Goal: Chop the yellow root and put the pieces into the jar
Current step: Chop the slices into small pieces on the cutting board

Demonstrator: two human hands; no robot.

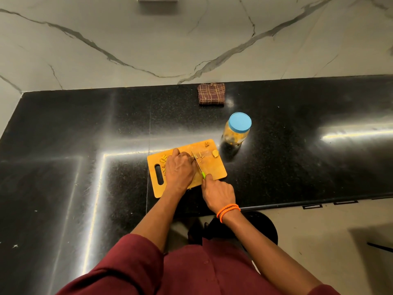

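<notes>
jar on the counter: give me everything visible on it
The jar is a clear, plastic-looking container with a round light-blue lid that is on, closing it. It stands upright on the black counter, just beyond the far right corner of the wooden cutting board and apart from it. Yellow pieces show through the wall, filling it partway. Neither hand touches it; nothing else rests against it. A folded checked cloth lies farther back.

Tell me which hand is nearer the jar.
Right. The right hand, gripping the knife, sits below the jar; the left hand lies farther left on the cutting board.
</notes>
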